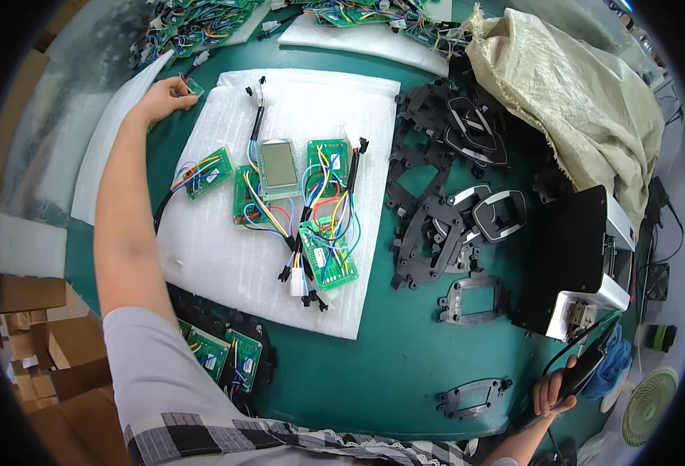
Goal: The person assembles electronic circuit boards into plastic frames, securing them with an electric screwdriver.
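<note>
A small green circuit board [195, 88] is held upper left, a slanted black tool [587, 365] lower right.

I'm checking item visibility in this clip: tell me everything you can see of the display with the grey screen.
The display is a flat, upright-format rectangle: a blank grey screen, seemingly glass or plastic, within a pale border. It lies face up, slightly turned, on the white foam sheet, overlapping a green board at its left. A dark cable runs up from beside its left edge; its joint is unclear. The left hand and right hand are away from it.
</note>
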`<action>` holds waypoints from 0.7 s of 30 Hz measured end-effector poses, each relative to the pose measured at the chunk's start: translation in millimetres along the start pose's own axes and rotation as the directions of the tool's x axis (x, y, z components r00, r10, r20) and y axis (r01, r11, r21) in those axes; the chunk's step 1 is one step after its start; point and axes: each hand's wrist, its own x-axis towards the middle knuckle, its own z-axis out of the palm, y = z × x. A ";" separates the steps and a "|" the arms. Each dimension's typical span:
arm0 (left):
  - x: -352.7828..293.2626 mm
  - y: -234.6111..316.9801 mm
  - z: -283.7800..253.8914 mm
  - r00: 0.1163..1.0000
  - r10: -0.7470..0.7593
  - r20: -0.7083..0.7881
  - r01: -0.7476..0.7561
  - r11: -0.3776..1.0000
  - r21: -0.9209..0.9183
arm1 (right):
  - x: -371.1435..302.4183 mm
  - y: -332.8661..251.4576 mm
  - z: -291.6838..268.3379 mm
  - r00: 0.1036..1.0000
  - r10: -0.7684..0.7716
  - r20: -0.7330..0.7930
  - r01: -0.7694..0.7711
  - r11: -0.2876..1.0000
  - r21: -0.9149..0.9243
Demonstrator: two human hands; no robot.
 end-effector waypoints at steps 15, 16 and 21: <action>0.0 10.9 21.1 0.978 -0.173 -0.121 0.197 0.953 0.232 | -0.4 4.5 8.4 0.998 0.024 -0.060 -0.027 0.999 -0.037; -12.1 11.3 14.9 0.944 -0.174 -0.280 0.230 0.956 0.181 | 0.3 5.4 9.4 0.998 0.023 -0.062 -0.026 0.999 -0.034; -59.8 52.9 -76.1 0.635 -0.091 -0.767 0.072 0.996 -0.058 | 4.8 4.0 8.7 0.997 0.050 -0.052 -0.052 0.998 -0.028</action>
